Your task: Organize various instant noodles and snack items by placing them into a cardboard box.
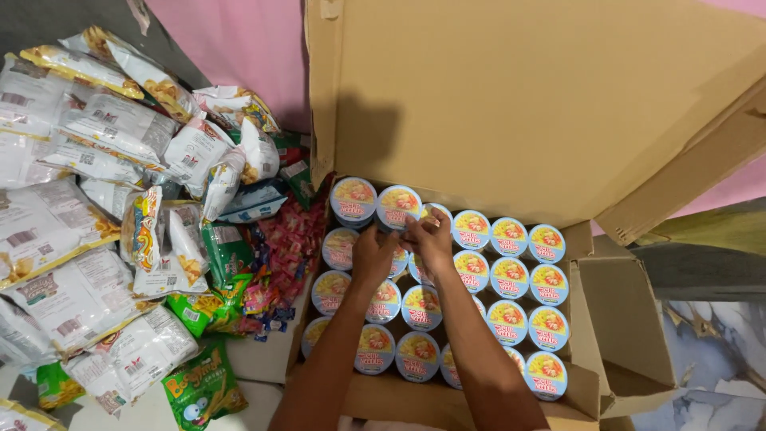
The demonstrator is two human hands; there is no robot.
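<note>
Notably, both hands worked at the back rows of an open cardboard box (511, 112) packed with noodle cups. The left hand (373, 254) and right hand (431, 238) pinched one raised cup (398, 206) at its rim. Judged risk: the narrow fingertip grip could slip, dropping it onto neighbouring lids.
</note>
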